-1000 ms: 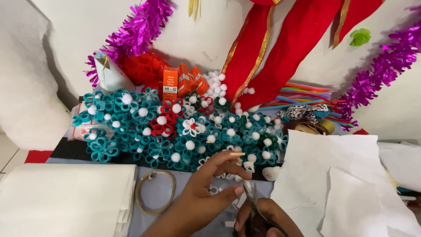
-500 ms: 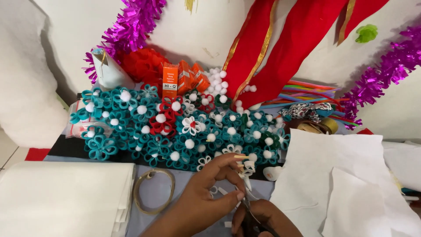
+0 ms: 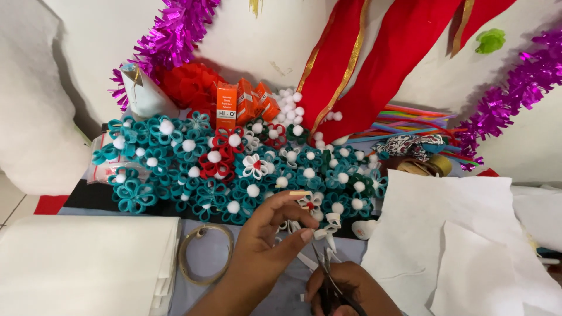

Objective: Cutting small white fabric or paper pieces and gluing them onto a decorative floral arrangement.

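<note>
Head view: I see my left hand (image 3: 266, 237) with its grip pinching a white strip (image 3: 325, 233); my right hand (image 3: 345, 289) grips scissors (image 3: 325, 275), beside teal flowers (image 3: 175, 169).

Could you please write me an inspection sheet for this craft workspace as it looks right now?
Surface: grey-blue table, mostly covered.
Job's things: left hand pinches a white ribbon strip; right hand holds scissors at it.
Clutter: teal ribbon flowers with white pompoms, orange boxes, wire coil, white felt sheets, coloured sticks.
Grippers: both hands busy, bare.
Cables: nothing seen.
Surroundings: white wall with magenta tinsel and red gold-edged ribbons.
</note>
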